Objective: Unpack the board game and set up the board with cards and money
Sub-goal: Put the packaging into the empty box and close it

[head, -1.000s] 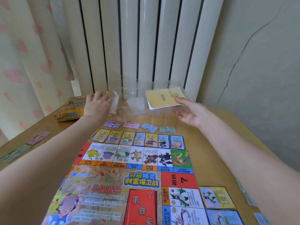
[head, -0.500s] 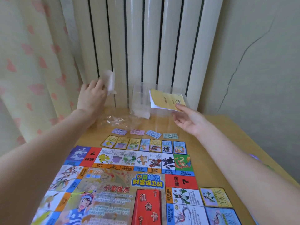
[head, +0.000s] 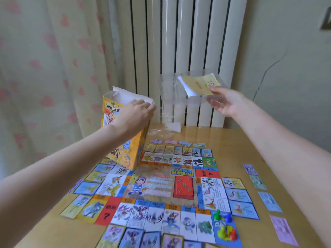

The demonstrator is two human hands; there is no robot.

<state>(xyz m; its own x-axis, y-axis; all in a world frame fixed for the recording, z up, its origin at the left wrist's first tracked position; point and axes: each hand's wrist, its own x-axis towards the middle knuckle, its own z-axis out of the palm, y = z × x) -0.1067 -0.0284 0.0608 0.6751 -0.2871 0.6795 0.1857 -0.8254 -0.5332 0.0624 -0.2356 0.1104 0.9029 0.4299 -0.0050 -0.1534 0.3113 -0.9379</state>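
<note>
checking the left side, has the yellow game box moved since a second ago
Yes. The yellow game box lay flat at the table's far left edge; now the left hand holds it upright above the board's corner.

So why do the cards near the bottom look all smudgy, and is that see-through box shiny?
In the head view, the cards along the bottom edge and the board are smeared by motion blur, so the print is unreadable; the clear plastic tray held by the right hand shows pale glare; the radiator behind looks bowed by the wide lens.

Yellow box [head: 125,140], pink-hearted curtain [head: 53,68], colourful board [head: 161,185]
</note>
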